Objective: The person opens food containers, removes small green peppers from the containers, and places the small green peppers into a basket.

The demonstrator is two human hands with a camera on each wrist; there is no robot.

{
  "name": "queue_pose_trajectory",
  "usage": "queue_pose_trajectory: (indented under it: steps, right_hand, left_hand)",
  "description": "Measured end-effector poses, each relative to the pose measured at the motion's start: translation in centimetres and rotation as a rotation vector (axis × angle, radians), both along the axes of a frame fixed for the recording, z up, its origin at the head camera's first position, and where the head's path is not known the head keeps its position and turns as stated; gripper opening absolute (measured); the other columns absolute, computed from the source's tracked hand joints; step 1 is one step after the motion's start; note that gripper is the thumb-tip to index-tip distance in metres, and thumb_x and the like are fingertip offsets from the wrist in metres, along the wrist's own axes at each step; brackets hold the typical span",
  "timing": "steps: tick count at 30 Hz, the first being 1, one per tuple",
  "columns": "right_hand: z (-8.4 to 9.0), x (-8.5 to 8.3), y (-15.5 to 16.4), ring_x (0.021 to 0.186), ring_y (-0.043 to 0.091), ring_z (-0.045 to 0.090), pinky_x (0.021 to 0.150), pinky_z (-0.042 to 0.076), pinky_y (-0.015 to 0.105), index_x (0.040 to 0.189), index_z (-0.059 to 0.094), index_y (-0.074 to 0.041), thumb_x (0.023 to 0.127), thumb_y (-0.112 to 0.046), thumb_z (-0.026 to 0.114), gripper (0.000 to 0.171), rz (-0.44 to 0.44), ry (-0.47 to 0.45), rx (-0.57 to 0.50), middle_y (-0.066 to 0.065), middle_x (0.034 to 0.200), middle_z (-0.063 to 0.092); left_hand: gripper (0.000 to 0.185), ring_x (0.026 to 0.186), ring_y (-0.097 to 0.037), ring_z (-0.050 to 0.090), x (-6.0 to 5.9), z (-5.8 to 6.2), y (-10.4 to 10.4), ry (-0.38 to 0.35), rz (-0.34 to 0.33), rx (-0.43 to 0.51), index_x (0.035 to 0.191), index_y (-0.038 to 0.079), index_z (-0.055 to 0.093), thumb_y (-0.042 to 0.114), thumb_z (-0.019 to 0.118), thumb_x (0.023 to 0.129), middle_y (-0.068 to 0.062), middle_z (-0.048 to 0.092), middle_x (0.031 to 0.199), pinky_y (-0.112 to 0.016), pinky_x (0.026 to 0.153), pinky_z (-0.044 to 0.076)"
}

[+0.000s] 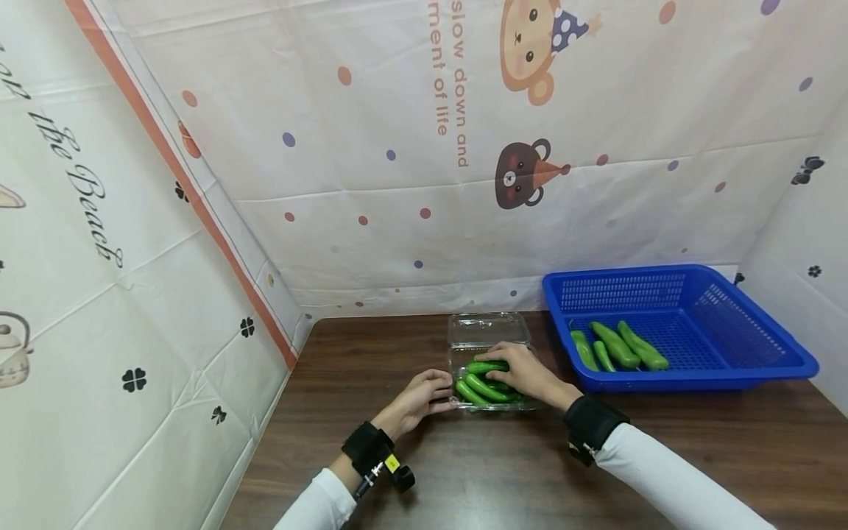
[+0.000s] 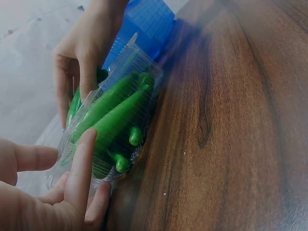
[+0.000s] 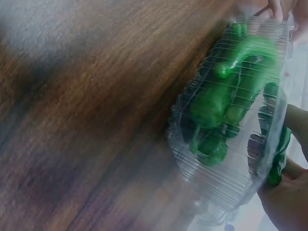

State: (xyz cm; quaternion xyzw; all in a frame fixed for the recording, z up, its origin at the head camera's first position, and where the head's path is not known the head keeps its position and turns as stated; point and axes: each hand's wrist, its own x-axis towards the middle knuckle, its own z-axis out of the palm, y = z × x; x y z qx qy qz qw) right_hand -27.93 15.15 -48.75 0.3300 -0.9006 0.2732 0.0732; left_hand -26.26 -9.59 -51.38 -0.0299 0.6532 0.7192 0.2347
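Note:
A clear plastic clamshell box (image 1: 464,401) stands on the brown table with its lid (image 1: 489,329) folded open to the back. Several green peppers (image 1: 482,388) lie in it. My left hand (image 1: 442,391) presses straight fingers (image 2: 83,166) against the box's left wall. My right hand (image 1: 498,362) reaches over the box from the right and grips one green pepper (image 1: 486,366) on top of the pile. The right wrist view shows the ribbed box (image 3: 240,192), the peppers (image 3: 226,96) inside, and that held pepper (image 3: 278,156) at its rim.
A blue plastic basket (image 1: 729,368) stands at the table's right, close to the box, with several more green peppers (image 1: 616,346) in it. Printed cloth walls close in the left, back and right sides. Bare wood table (image 1: 464,478) lies in front of the box.

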Motion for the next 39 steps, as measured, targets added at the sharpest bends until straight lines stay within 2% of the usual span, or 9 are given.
queue_pose_trajectory:
  steps: [4, 14, 24, 32, 39]
  right_hand:
    - [0.6, 0.3, 0.1, 0.103, 0.035, 0.069, 0.082, 0.064, 0.042, 0.125, 0.072, -0.004, 0.090, -0.006, 0.076, 0.035, -0.002, 0.012, -0.030, 0.019, 0.115, 0.070]
    - [1.8, 0.6, 0.0, 0.101, 0.035, 0.068, 0.081, 0.064, 0.046, 0.121, 0.075, -0.005, 0.085, -0.002, 0.080, 0.036, -0.058, 0.084, -0.057, 0.018, 0.114, 0.068]
    - [3.2, 0.8, 0.4, 0.107, 0.036, 0.066, 0.083, 0.063, 0.043, 0.123, 0.073, -0.007, 0.088, -0.004, 0.078, 0.036, -0.086, 0.052, -0.037, 0.019, 0.119, 0.065]
    - [5.2, 0.6, 1.1, 0.103, 0.036, 0.066, 0.076, 0.061, 0.041, 0.123, 0.073, -0.005, 0.087, -0.001, 0.078, 0.037, -0.146, 0.114, -0.053, 0.020, 0.117, 0.065]
    - [6.9, 0.3, 1.8, 0.096, 0.032, 0.066, 0.067, 0.055, 0.032, 0.124, 0.073, -0.006, 0.086, 0.001, 0.078, 0.039, -0.166, 0.162, -0.053, 0.018, 0.114, 0.065]
  left_hand:
    - [0.020, 0.119, -0.029, 0.056, 0.1, 0.1, 0.0, 0.005, -0.002, 0.003, 0.122, 0.000, 0.053, 0.011, 0.055, 0.105, -0.017, 0.055, 0.127, -0.039, 0.097, 0.064]
    - [0.023, 0.132, -0.038, 0.051, 0.3, 0.1, -0.3, 0.019, -0.030, 0.004, 0.125, -0.001, 0.053, 0.012, 0.054, 0.106, -0.023, 0.051, 0.137, -0.042, 0.100, 0.062]
    - [0.022, 0.127, -0.034, 0.053, 0.3, 0.0, -0.4, 0.021, -0.034, 0.006, 0.124, -0.001, 0.052, 0.012, 0.053, 0.106, -0.021, 0.051, 0.134, -0.041, 0.100, 0.062]
    - [0.024, 0.130, -0.036, 0.052, 0.3, 0.0, -0.3, 0.025, -0.038, 0.017, 0.126, -0.003, 0.051, 0.010, 0.053, 0.106, -0.023, 0.050, 0.136, -0.042, 0.100, 0.062]
    - [0.025, 0.133, -0.039, 0.050, 0.4, 0.0, -0.4, 0.019, -0.031, 0.010, 0.127, -0.003, 0.051, 0.012, 0.053, 0.106, -0.024, 0.048, 0.140, -0.042, 0.101, 0.062]
